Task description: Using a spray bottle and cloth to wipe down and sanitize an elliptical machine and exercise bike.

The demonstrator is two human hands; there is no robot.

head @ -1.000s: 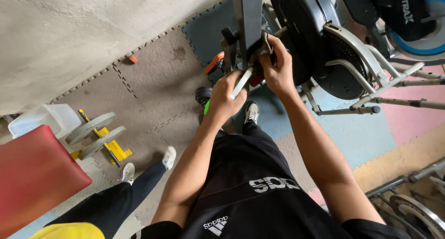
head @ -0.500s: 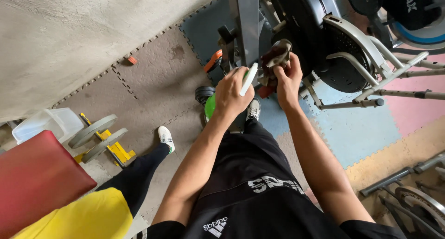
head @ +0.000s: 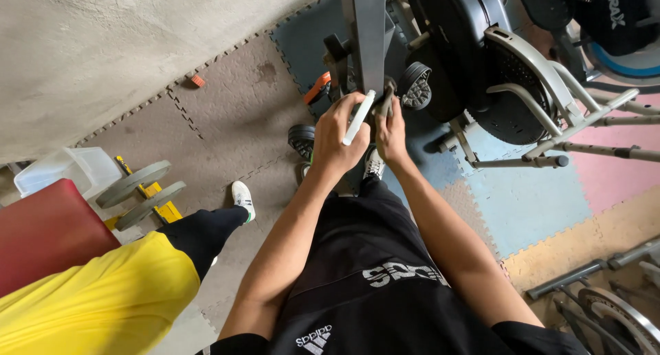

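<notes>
My left hand (head: 339,139) is closed around a green spray bottle with a white nozzle (head: 359,117), held upright in front of the grey metal upright (head: 367,31) of an exercise machine. My right hand (head: 392,131) grips a dark crumpled cloth (head: 383,104) and presses it against the lower part of that upright. Both hands are close together, almost touching. The bottle's green body is mostly hidden behind my left hand. A black pedal (head: 416,85) of the machine sits just right of the cloth.
An exercise bike with a black flywheel housing (head: 474,52) and grey frame bars (head: 550,131) stands to the right. Another person in yellow and black (head: 103,286) steps in at lower left. Small dumbbell plates (head: 137,190), a red padded bench (head: 41,231) and a clear tub (head: 58,169) lie left.
My right hand dropped with the cloth from the flywheel side down onto the grey upright. The left hand shifted slightly. The other person moved further into view at the left.
</notes>
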